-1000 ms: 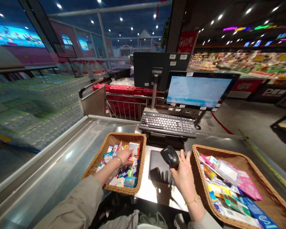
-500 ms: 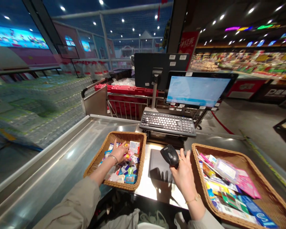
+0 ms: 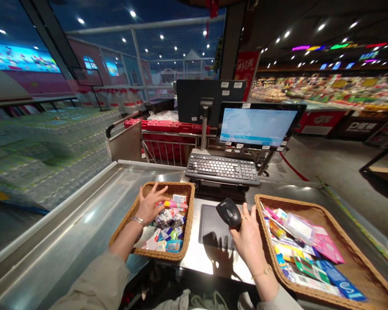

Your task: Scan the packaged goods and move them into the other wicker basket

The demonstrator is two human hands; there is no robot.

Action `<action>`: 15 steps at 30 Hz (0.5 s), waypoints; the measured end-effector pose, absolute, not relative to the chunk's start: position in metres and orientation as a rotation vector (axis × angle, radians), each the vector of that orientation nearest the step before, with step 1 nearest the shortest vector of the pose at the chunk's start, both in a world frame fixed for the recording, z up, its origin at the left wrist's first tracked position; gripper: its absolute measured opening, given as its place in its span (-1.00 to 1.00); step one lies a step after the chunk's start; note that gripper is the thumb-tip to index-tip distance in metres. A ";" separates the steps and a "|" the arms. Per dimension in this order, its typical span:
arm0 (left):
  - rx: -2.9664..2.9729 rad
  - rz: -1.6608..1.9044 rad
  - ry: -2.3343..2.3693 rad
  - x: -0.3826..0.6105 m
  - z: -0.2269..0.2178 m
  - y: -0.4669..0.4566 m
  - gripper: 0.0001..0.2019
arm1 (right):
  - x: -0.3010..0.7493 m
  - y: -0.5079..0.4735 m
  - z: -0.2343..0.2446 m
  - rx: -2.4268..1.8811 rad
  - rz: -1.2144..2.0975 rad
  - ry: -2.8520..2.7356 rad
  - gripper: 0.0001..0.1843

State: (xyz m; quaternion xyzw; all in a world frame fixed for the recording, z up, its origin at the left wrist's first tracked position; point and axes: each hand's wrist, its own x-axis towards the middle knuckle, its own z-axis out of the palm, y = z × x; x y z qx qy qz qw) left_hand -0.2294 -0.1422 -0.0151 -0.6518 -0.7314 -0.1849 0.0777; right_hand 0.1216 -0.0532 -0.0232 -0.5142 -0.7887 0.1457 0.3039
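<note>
In the head view my left hand (image 3: 151,206) is over the left wicker basket (image 3: 191,224). Its thumb and a finger pinch the end of a slim pink-and-yellow packet (image 3: 174,204), while other fingers spread upward. Below the packet lie several small packaged goods (image 3: 170,234) in blue, white and green. My right hand (image 3: 248,234) grips a black handheld barcode scanner (image 3: 229,212), its head tilted left above a dark grey flat panel (image 3: 208,226). My right palm hides the scanner's handle.
A second wicker basket (image 3: 368,262) at right holds pink, blue and yellow packages. Behind the metal counter (image 3: 100,198) stand a black keyboard (image 3: 223,168), a lit monitor (image 3: 257,125) and a dark screen back (image 3: 194,101). A metal cart with red crates (image 3: 168,126) is beyond.
My left hand has moved slightly left and lifted, and the pink-and-yellow packet in it now shows lengthwise. My right hand still holds the scanner over the panel. The view has shifted slightly.
</note>
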 end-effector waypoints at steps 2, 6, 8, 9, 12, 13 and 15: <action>-1.922 -0.586 -2.090 -0.223 -0.012 -0.146 -0.80 | 0.122 -0.054 -0.023 -1.352 0.378 -2.084 -0.38; -1.883 -0.627 -1.939 -0.210 -0.006 -0.151 -0.77 | 0.123 -0.054 -0.023 -1.368 0.369 -2.087 -0.36; -1.876 -0.640 -1.916 -0.206 -0.005 -0.151 -0.77 | 0.123 -0.054 -0.022 -1.380 0.370 -2.103 -0.37; -1.876 -0.643 -1.912 -0.205 -0.006 -0.151 -0.78 | 0.122 -0.054 -0.022 -1.387 0.372 -2.112 -0.37; -1.880 -0.641 -1.914 -0.204 -0.009 -0.149 -0.78 | 0.122 -0.053 -0.021 -1.393 0.375 -2.129 -0.39; -1.878 -0.639 -1.918 -0.204 -0.010 -0.149 -0.78 | 0.122 -0.053 -0.022 -1.391 0.375 -2.126 -0.39; -1.879 -0.638 -1.910 -0.205 -0.012 -0.149 -0.77 | 0.121 -0.052 -0.022 -1.380 0.381 -2.117 -0.40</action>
